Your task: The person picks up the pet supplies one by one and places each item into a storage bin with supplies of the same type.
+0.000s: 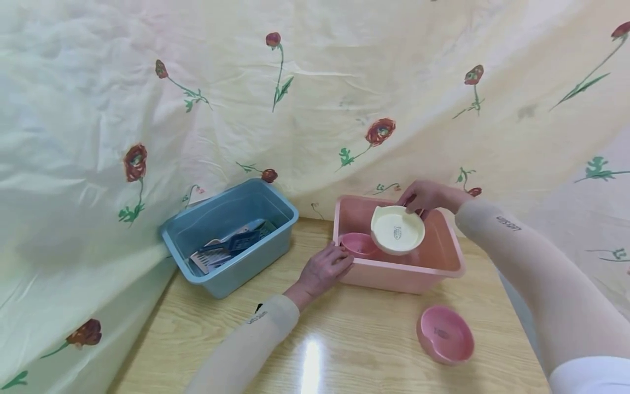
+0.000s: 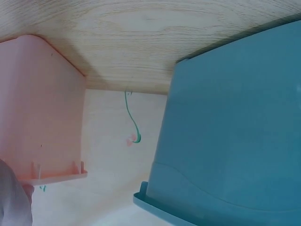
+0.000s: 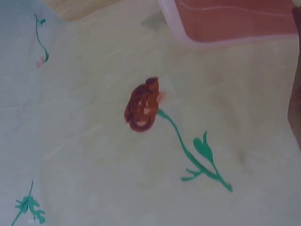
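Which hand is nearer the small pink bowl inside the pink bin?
Left. The left hand rests at the pink bin's near-left rim, right beside the small pink bowl. The right hand is at the far side, holding the cream bowl.

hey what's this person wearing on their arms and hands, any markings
Both hands are bare. The left hand comes out of a snug, pale beige sleeve ending at the wrist, with a small dark printed logo near the cuff. The right hand has a matching sleeve with the same logo on the forearm; a white garment edge shows at the upper arm. No gloves, rings or watch are visible.
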`<state>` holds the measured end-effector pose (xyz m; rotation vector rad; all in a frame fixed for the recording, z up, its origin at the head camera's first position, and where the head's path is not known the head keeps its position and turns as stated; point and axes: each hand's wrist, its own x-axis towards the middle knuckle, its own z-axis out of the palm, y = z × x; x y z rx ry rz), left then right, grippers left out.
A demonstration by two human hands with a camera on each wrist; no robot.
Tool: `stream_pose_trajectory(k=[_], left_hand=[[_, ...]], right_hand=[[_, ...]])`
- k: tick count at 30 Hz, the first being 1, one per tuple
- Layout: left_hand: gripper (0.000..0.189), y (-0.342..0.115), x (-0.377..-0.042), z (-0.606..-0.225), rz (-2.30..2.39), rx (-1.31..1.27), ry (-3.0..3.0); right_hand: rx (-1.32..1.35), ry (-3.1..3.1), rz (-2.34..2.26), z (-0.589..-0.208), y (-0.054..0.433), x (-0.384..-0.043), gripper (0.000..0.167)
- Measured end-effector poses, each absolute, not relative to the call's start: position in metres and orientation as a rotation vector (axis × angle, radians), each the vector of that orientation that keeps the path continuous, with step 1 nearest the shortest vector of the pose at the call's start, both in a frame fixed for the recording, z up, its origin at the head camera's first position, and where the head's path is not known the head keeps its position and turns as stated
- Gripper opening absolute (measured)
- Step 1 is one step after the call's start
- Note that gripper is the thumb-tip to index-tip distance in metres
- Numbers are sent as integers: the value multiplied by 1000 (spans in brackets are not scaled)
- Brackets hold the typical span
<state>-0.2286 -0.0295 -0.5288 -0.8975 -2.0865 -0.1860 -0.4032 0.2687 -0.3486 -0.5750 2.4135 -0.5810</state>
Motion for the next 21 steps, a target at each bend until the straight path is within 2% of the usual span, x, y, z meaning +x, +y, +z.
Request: stream_pose_trajectory(k=[8,21], left_hand=[[19,-30,-227,-527,-164,-878,-2115],[20,-30,-228,-528,-160,-888,-2069]], right_hand=[[-530,2426,-507,-375,271,-406,29],[-575,2365,-390,-384,289,-407,21]])
